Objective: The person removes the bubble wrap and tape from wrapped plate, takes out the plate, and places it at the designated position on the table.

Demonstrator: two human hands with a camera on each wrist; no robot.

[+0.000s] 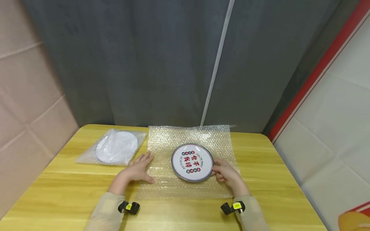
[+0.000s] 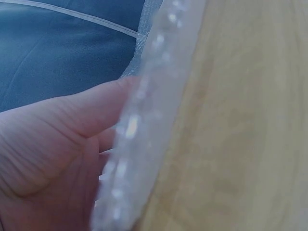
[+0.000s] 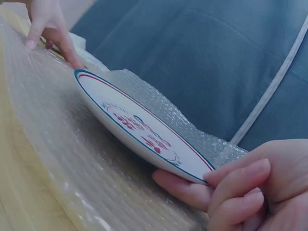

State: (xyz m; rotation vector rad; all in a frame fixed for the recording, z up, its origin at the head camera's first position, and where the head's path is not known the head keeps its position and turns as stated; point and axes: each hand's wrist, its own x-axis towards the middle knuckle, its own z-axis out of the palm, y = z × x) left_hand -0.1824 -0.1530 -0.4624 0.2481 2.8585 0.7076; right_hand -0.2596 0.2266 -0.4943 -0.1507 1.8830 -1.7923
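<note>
My plate (image 1: 192, 162) is white, rimmed in blue-green with a thin red line inside, its middle printed with red characters and red and teal discs. The bubble wrap (image 1: 162, 141) is clear and dimpled — the table (image 1: 274, 186) yellow with wood grain. My sleeves (image 1: 254, 215) are beige; the curtain (image 1: 173, 64) dark blue-grey.

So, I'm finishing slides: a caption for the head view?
Right hand holds a printed plate over bubble wrap; left hand touches the wrap.

Glossy plate (image 1: 192, 162), bumpy plastic wrap (image 1: 162, 138)
</note>
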